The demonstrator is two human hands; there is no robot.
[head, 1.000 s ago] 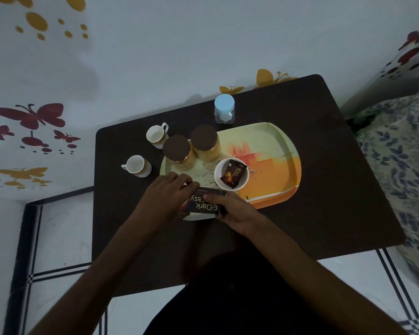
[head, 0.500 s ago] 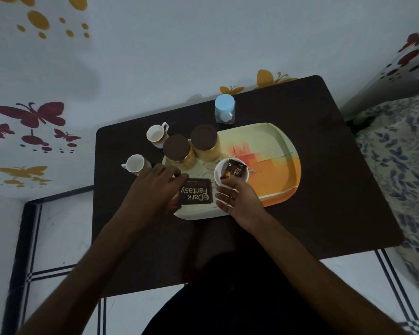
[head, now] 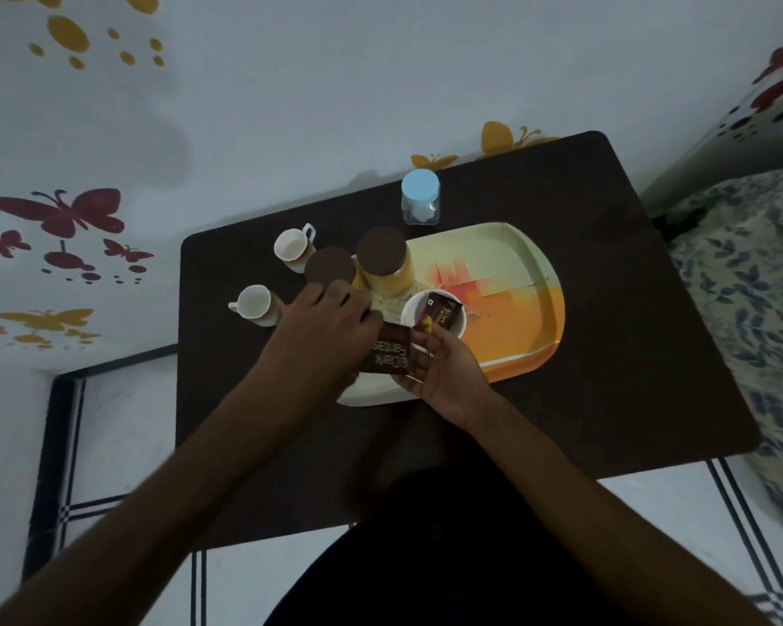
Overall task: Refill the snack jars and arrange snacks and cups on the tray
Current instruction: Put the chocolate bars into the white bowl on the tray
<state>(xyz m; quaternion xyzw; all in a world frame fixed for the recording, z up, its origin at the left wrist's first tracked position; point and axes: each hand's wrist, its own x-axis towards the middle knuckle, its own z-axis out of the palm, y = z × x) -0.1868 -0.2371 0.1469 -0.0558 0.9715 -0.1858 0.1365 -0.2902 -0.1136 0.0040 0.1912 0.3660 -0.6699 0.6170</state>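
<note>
A dark "Dark Fantasy" biscuit packet (head: pixel 387 354) stands tilted over the near left corner of the yellow-orange tray (head: pixel 516 282). My left hand (head: pixel 326 332) grips its left side and covers that edge. My right hand (head: pixel 444 372) pinches its right edge. Just behind the packet, a white bowl (head: pixel 410 316) on the tray holds a second small snack packet (head: pixel 441 314). Two brown-lidded jars (head: pixel 331 265) (head: pixel 382 253) with yellowish contents stand at the tray's far left. Two white cups (head: pixel 292 246) (head: pixel 256 302) sit on the table to the left of the tray.
A clear jar with a light blue lid (head: pixel 420 196) stands on the dark table (head: pixel 629 309) behind the tray, near the wall. A floral-patterned bed (head: pixel 751 309) borders the table on the right. Tiled floor lies below the table's near edge.
Both hands have lifted the packet and moved it away from me, toward the bowl. It has turned from lying flat and sideways to standing tilted.
</note>
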